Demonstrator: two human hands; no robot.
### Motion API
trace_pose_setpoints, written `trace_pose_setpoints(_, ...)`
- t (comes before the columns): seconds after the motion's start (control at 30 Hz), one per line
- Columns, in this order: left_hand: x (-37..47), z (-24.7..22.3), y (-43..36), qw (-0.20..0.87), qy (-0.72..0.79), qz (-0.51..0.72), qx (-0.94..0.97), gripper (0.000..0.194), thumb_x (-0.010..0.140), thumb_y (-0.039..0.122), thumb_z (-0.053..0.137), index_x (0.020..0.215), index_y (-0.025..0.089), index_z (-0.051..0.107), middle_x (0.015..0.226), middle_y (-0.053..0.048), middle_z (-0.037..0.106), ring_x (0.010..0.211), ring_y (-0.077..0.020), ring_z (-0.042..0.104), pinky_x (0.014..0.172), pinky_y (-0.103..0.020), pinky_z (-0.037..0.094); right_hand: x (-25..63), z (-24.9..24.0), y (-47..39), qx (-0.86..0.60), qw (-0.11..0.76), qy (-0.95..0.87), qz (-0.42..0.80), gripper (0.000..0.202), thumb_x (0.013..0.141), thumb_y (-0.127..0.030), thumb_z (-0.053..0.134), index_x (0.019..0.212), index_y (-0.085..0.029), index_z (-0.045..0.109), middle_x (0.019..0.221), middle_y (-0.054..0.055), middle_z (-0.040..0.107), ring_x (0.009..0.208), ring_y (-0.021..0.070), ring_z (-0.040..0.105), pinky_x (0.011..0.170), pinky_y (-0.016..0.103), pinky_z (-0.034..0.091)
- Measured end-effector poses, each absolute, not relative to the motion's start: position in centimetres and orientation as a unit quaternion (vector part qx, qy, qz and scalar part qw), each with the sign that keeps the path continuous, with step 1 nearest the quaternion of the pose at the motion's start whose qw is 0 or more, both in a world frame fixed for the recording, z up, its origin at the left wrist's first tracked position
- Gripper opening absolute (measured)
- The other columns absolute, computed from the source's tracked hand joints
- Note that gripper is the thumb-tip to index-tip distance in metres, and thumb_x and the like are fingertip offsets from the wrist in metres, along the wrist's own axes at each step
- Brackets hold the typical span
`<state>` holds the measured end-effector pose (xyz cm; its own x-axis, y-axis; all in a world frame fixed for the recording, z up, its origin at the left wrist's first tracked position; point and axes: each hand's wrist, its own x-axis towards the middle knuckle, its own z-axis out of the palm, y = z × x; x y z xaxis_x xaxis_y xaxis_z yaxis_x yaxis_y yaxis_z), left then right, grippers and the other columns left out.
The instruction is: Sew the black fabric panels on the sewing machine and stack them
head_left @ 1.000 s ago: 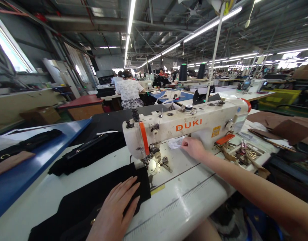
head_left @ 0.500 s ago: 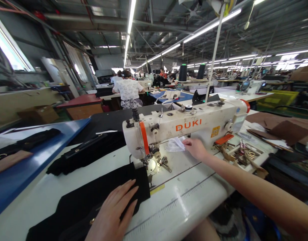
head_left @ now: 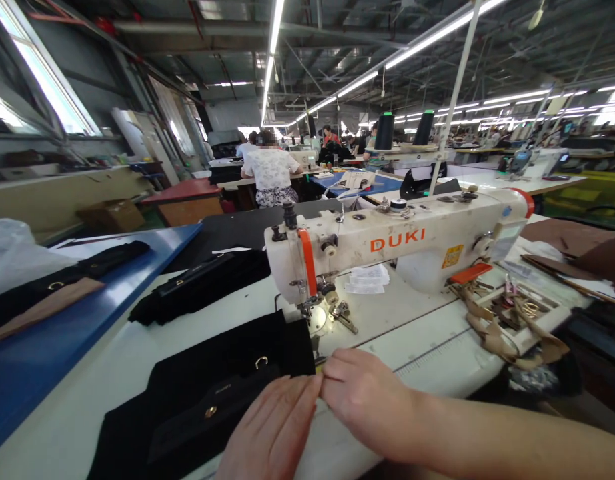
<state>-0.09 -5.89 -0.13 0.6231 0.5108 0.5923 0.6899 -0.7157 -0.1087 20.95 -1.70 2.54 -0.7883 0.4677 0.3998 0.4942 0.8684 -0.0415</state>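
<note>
A person's hands meet fingertip to fingertip in front of a sewing machine [head_left: 347, 243] marked DUKI. The left hand [head_left: 272, 427] has its fingers straight and close together at the near edge of a black piece [head_left: 187, 380]; the right hand [head_left: 370, 403] has its fingers curled in. Whether either pinches anything cannot be told. The black piece, bearing a metal ring [head_left: 261, 363], lies flat to the machine's front left. White labels [head_left: 366, 279] rest beneath the machine's arm, a tray [head_left: 555, 313] sits to its right, and a co-worker [head_left: 271, 170] in a white top appears beyond it.
</note>
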Motion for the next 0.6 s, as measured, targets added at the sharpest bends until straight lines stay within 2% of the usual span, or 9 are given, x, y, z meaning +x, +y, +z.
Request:
trace_pose_setpoints(0.13,-1.6,0.2,-5.4,0.173,-0.378,-0.282,-0.865,0.038,0.096,0.017,0.037,0.129,0.021,0.056,0.106,-0.004,0.072,0.095,-0.0177,0.068,0.093,-0.028,0.052,20.2,2.4,-1.6,-0.235,0.24,-0.942,0.008,0.018,0.095,-0.014,0.047,0.094,-0.015,0.065,0.081,0.004,0.063,0.075,0.0179,0.053,0.069,0.03,0.044)
trace_pose_setpoints(0.23,-2.3,1.6,-4.0,0.154,-0.364,-0.294,-0.87,0.03,0.098,0.018,0.038,0.112,0.02,0.065,0.099,-0.004,0.071,0.091,-0.017,0.067,0.092,-0.029,0.052,20.6,2.3,-0.4,-0.262,0.264,-0.928,0.009,0.021,0.097,-0.016,0.045,0.092,-0.015,0.066,0.081,0.005,0.064,0.075,0.0187,0.054,0.069,0.03,0.044)
trace_pose_setpoints(0.37,-2.1,2.6,-0.6,0.158,-0.371,-0.323,-0.856,0.024,0.095,0.013,0.043,0.098,0.015,0.067,0.093,-0.006,0.069,0.088,-0.0172,0.065,0.088,-0.032,0.053,21.1,1.4,1.7,-0.313,0.302,-0.9,0.026,0.022,0.096,-0.017,0.046,0.094,-0.016,0.068,0.088,0.007,0.067,0.083,0.0194,0.058,0.076,0.03,0.048)
trace_pose_setpoints(0.47,-1.6,1.8,1.5,0.167,-0.343,-0.282,-0.88,0.027,0.095,0.012,0.04,0.094,0.014,0.067,0.091,-0.006,0.07,0.087,-0.0196,0.065,0.085,-0.036,0.054,21.2,0.6,2.3,-0.275,0.286,-0.917,0.04,0.021,0.095,-0.016,0.048,0.096,-0.015,0.069,0.093,0.007,0.069,0.088,0.0197,0.059,0.083,0.031,0.049)
trace_pose_setpoints(0.6,-1.2,0.8,2.3,0.14,-0.363,-0.187,-0.902,0.027,0.09,0.005,0.042,0.092,0.015,0.067,0.093,-0.007,0.071,0.086,-0.0211,0.066,0.08,-0.037,0.056,21.2,0.2,2.0,-0.211,0.23,-0.948,0.056,0.022,0.096,-0.02,0.048,0.103,-0.013,0.068,0.108,0.008,0.068,0.103,0.0197,0.058,0.098,0.032,0.045)
